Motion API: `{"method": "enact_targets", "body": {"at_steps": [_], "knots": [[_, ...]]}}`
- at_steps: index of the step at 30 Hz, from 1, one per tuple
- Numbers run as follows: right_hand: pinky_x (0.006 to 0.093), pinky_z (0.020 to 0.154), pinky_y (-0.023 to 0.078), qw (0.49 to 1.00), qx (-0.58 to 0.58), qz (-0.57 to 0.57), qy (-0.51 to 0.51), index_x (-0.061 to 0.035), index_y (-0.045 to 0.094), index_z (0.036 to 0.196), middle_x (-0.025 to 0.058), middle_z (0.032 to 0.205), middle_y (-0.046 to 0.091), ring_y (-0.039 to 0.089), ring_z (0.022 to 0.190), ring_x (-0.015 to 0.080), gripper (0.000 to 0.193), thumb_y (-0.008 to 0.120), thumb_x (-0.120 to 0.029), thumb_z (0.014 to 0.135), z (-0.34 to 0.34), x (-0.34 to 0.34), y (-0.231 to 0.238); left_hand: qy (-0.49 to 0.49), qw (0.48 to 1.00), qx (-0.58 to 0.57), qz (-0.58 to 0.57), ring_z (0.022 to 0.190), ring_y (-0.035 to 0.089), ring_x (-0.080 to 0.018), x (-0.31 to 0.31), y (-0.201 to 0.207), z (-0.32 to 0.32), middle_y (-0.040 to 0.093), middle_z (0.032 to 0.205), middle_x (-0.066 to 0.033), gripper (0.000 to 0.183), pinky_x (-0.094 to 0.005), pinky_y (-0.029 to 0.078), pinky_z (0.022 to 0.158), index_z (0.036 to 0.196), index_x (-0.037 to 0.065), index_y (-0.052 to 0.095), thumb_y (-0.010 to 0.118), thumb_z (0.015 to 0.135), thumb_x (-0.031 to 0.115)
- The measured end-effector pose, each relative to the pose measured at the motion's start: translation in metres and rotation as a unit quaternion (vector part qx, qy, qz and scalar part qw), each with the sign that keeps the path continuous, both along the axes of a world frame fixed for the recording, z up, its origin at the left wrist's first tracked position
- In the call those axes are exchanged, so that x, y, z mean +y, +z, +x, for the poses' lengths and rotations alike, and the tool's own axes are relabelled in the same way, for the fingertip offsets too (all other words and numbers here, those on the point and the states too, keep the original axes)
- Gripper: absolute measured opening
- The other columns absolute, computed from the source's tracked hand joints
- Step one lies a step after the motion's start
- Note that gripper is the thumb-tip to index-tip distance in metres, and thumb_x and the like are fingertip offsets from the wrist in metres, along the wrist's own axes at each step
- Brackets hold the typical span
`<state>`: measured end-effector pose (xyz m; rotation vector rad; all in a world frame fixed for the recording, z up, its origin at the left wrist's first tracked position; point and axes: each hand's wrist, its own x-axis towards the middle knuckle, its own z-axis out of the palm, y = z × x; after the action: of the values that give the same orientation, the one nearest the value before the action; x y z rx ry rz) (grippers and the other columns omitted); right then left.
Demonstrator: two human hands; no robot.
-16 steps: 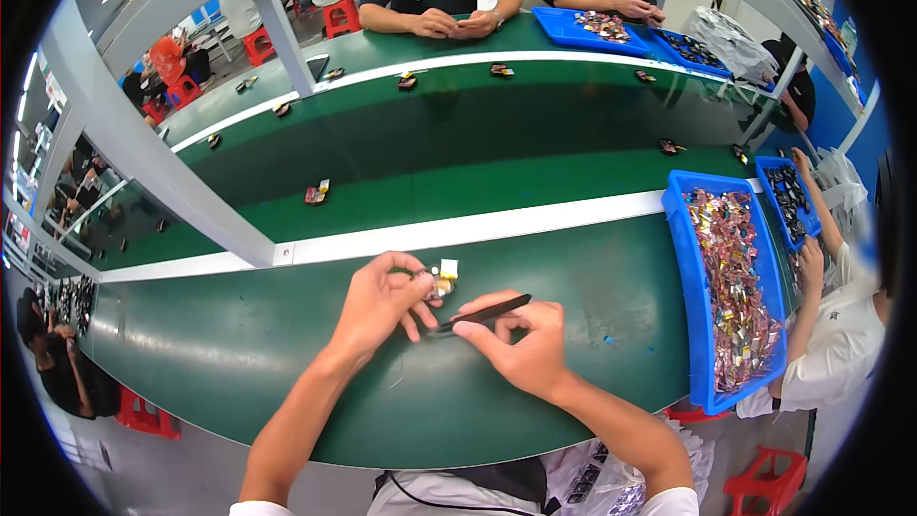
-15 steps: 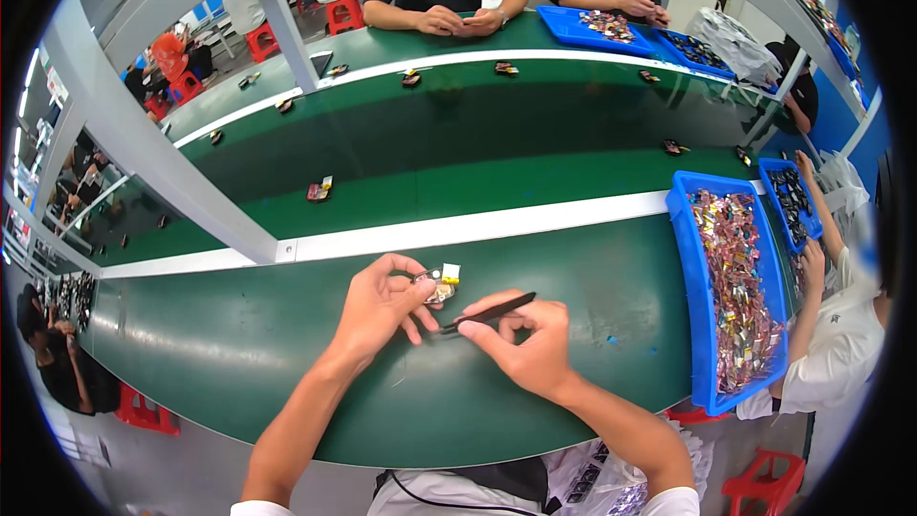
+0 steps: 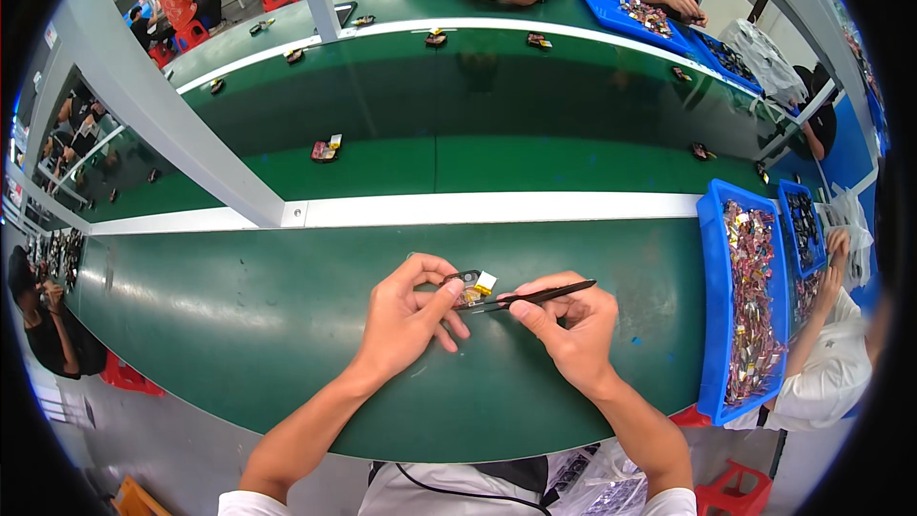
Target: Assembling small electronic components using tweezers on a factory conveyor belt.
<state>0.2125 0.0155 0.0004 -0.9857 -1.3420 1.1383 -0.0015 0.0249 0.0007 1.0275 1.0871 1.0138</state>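
Observation:
My left hand [image 3: 403,313] pinches a small electronic assembly [image 3: 467,294] between thumb and fingers above the green bench. The assembly has a dark casing, a reddish inside and a white-and-yellow piece [image 3: 485,283] sticking out at its upper right. My right hand [image 3: 576,333] is closed around black tweezers [image 3: 556,292], held nearly level. Their thin tips reach the lower edge of the assembly, close to my left thumb; whether they grip any part is too small to tell.
To the right stands a long blue tray [image 3: 712,325] heaped with small reddish and yellow parts, with a smaller blue tray [image 3: 800,229] of dark parts beyond. Past the white rail [image 3: 497,208], a green conveyor [image 3: 382,172] carries scattered assemblies. A grey post [image 3: 181,124] rises at left. Co-workers sit around.
The tweezers have turned more level, and their tips have moved up from below the assembly to its lower edge. Both hands appear further right in the view, which has itself shifted.

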Motion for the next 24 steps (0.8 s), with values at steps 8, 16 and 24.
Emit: {"method": "enact_targets", "body": {"at_steps": [8, 16, 24], "knots": [[0.017, 0.047, 0.031, 0.999, -0.043, 0.016, -0.027, 0.0021, 0.071, 0.099, 0.0027, 0.079, 0.071, 0.045, 0.051, -0.0017, 0.016, 0.077, 0.003, 0.085, -0.001, -0.001, -0.002, 0.022, 0.998, 0.036, 0.048, 0.066, 0.072, -0.019, -0.006, -0.004, 0.012, 0.066, 0.099, -0.0156, 0.019, -0.0246, 0.052, 0.043, 0.114, -0.006, 0.055, 0.061, 0.1, 0.004], [0.0182, 0.044, 0.03, 0.995, -0.082, 0.034, -0.045, 0.0014, 0.071, 0.097, 0.0, 0.072, 0.068, 0.045, 0.049, -0.0014, 0.015, 0.078, 0.004, 0.084, -0.001, -0.001, -0.003, 0.05, 0.991, 0.079, 0.097, 0.063, 0.072, -0.0199, -0.011, -0.003, 0.017, 0.068, 0.091, -0.015, 0.015, -0.0241, 0.051, 0.042, 0.109, -0.008, 0.06, 0.063, 0.098, 0.002], [0.0179, 0.045, 0.031, 0.993, -0.101, 0.028, -0.046, 0.0016, 0.071, 0.097, 0.0014, 0.075, 0.07, 0.047, 0.049, -0.0015, 0.014, 0.078, 0.002, 0.085, -0.003, -0.002, 0.0, 0.07, 0.99, 0.066, 0.102, 0.063, 0.073, -0.0172, -0.014, -0.005, 0.02, 0.071, 0.089, -0.0127, 0.015, -0.0239, 0.052, 0.044, 0.108, -0.006, 0.062, 0.065, 0.097, 0.003]]}}
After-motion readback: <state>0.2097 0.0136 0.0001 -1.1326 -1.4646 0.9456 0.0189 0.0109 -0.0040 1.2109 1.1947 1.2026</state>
